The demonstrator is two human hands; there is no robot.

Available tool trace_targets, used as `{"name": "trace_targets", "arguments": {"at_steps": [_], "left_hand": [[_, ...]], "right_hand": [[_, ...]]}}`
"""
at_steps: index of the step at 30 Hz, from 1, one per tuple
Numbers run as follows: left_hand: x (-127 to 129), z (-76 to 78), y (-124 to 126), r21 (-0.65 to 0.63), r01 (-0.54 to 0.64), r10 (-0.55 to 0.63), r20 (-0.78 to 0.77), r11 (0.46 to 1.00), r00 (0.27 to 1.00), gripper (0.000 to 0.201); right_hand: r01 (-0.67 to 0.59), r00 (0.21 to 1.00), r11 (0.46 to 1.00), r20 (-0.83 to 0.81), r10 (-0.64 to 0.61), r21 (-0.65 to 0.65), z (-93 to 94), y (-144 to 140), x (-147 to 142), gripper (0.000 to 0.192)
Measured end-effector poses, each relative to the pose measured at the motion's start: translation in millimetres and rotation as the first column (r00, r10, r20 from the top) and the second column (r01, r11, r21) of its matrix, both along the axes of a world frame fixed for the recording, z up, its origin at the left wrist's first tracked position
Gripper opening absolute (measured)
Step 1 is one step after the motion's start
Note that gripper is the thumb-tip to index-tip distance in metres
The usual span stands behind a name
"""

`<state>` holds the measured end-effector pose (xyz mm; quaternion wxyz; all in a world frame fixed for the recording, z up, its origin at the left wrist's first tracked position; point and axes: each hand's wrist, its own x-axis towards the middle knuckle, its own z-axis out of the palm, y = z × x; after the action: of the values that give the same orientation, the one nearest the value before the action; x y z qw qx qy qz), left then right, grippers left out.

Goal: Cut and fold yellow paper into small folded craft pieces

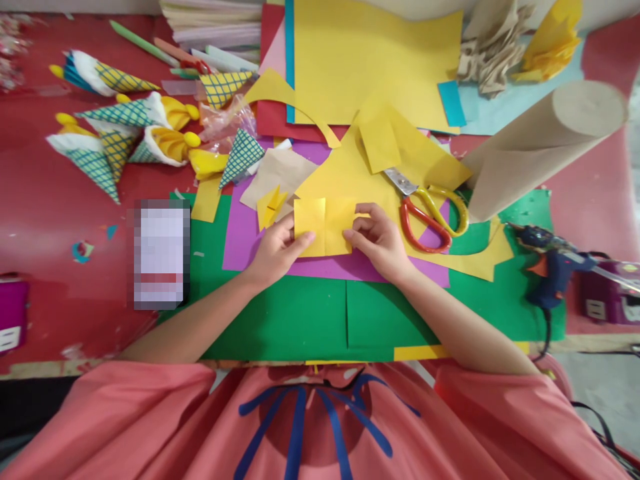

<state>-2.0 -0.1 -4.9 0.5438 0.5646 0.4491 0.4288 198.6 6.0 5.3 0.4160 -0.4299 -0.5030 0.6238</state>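
Note:
A small yellow sheet of paper (311,223) with a vertical crease down its middle is held up between my two hands. My left hand (276,252) pinches its left edge, thumb in front and fingers behind. At the opposite edge, my right hand (383,243) grips it between thumb and curled fingers. Beneath lie purple sheets (240,243), and a larger yellow sheet (325,177) spreads behind. Scissors (425,212) with one red and one yellow handle rest just right of my right hand. Left of the paper sits a small folded yellow piece (271,208).
Paper cones (117,117) with white and yellow tops lie at the far left, above a phone (161,250). A brown paper roll (545,150) and a glue gun (550,270) are on the right. Yellow sheets (375,60) are stacked at the back. A green mat (280,320) covers the front.

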Motion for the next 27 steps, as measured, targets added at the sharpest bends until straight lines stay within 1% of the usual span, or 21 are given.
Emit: {"name": "trace_targets", "arguments": {"at_steps": [2,4,5,8,11,13,15,18,20,22,24,27], "left_hand": [[-0.3,-1.1,0.4,0.004,0.017,-0.017,0.029,1.0,0.999,0.041],[-0.8,-2.1,1.0,0.003,0.013,-0.013,0.041,1.0,0.999,0.042],[-1.0,-2.6,1.2,0.0,0.001,-0.001,0.044,1.0,0.999,0.042],[-1.1,-4.0,1.9,-0.009,-0.041,0.041,0.047,0.999,0.998,0.044],[-0.7,-5.0,2.2,0.007,-0.066,0.066,0.049,0.998,0.997,0.044],[-0.7,-5.0,2.0,0.021,-0.059,0.058,0.056,0.998,0.997,0.044],[-0.8,-4.4,1.6,0.028,-0.034,0.032,0.059,0.999,0.998,0.044],[-1.2,-2.7,0.9,0.043,-0.007,0.005,0.054,0.999,0.999,0.044],[-1.5,-1.5,0.7,0.06,0.004,-0.007,0.051,0.998,0.999,0.043],[-1.9,-1.0,0.8,0.074,0.031,-0.035,0.045,0.997,0.998,0.04],[-2.6,-1.9,1.6,0.083,0.063,-0.066,0.033,0.995,0.997,0.04],[-4.0,-5.5,3.0,0.108,0.073,-0.075,0.021,0.991,0.997,0.055]], "right_hand": [[-0.008,1.0,0.999,0.028,0.007,0.038,0.1,-2.1,1.0,0.046],[-0.017,0.996,0.993,0.085,0.007,0.113,-0.6,-4.1,2.7,0.056],[-0.029,0.993,0.987,0.118,0.01,0.159,-1.3,-4.9,3.7,0.054],[-0.106,0.979,0.949,0.197,0.048,0.297,-4.0,-5.9,6.2,0.035],[-0.166,0.965,0.905,0.253,0.067,0.392,-5.3,-5.2,6.2,0.035],[-0.188,0.957,0.883,0.282,0.067,0.429,-5.4,-4.4,5.0,0.038],[-0.192,0.952,0.873,0.302,0.054,0.449,-5.4,-3.6,3.8,0.033],[-0.193,0.945,0.861,0.325,0.034,0.471,-5.9,-2.2,3.8,0.017],[-0.216,0.941,0.854,0.335,0.052,0.473,-6.8,-1.3,4.8,0.008],[-0.224,0.944,0.862,0.321,0.076,0.455,-7.8,-0.4,5.7,0.01],[-0.201,0.957,0.879,0.28,0.08,0.433,-8.2,0.6,5.8,0.015],[-0.153,0.975,0.896,0.21,0.069,0.417,-6.1,2.3,4.6,0.013]]}}
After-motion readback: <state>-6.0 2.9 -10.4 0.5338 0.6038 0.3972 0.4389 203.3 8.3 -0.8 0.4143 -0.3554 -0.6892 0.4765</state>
